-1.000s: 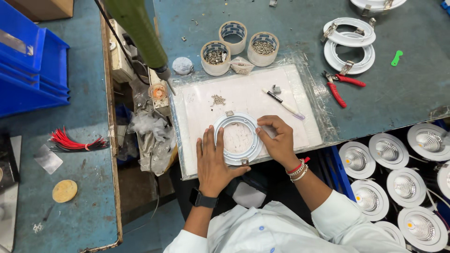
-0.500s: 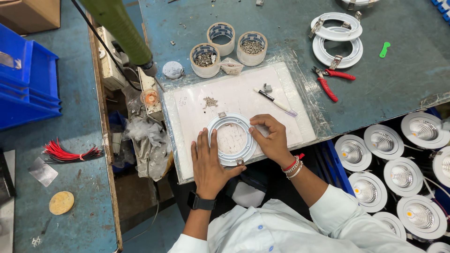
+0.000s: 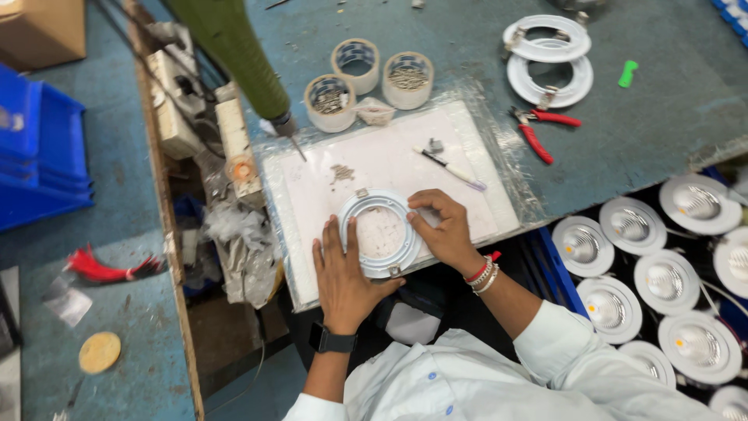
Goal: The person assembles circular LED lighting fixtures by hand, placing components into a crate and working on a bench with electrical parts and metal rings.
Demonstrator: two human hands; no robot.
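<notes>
A white ring-shaped lamp frame (image 3: pixel 379 203) lies flat on a white plastic-wrapped board (image 3: pixel 389 160) at the table's near edge. My left hand (image 3: pixel 343 273) rests palm down on the ring's near left side, fingers spread over its rim. My right hand (image 3: pixel 442 226) pinches the ring's right rim with bent fingers. A small pile of screws (image 3: pixel 341 172) lies just beyond the ring. A thin white-handled tool (image 3: pixel 452 168) lies on the board to the right.
A green powered screwdriver (image 3: pixel 234 54) hangs over the board's far left corner. Three tape-roll cups of screws (image 3: pixel 354 58) stand behind the board. Red pliers (image 3: pixel 538 131) and two white rings (image 3: pixel 549 58) lie to the right. Several downlights (image 3: pixel 647 273) fill a crate at right.
The view has shifted, so the bench sits lower and left in frame. Both hands stay on the ring, with the right fingers working along its right rim.
</notes>
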